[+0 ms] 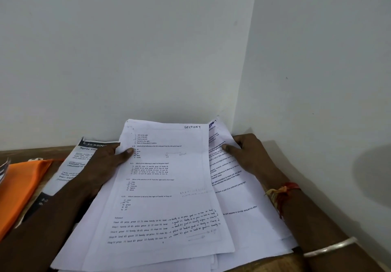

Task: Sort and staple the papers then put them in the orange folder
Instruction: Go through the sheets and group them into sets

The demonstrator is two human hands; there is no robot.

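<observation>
Papers (254,229) lie in a loose, fanned stack across the near edge of the desk (31,152), their long axis running from the person out toward the wall (148,49). Both forearms come in from the near corners and flank the stack. A pale bangle (330,248) sits on the right forearm and a red thread (283,189) on the right wrist.

The top sheet (165,187), marked "SECTION 4" at its far right corner, is tilted a little against the sheet below (228,172), which shows along the right side.

The left hand (105,161) pinches the top sheet at its left edge, with the thumb (127,152) on the printed face and the other fingers hidden beneath the paper. The right hand (249,153) grips the lower sheet at its right edge, thumb (229,147) on top and fingers curled behind. Each hand therefore holds a different sheet by its outer long edge, near the far end.

My judgement is that sorting is under way and the next move is likely to draw the two sheets apart sideways.

The orange folder (23,187) lies flat at the left edge of the desk, well outside the left hand. This makes the left hand the nearer one to it. A printed leaflet (72,166) lies between the folder and the stack, partly under the left hand. No stapler is in view.
</observation>
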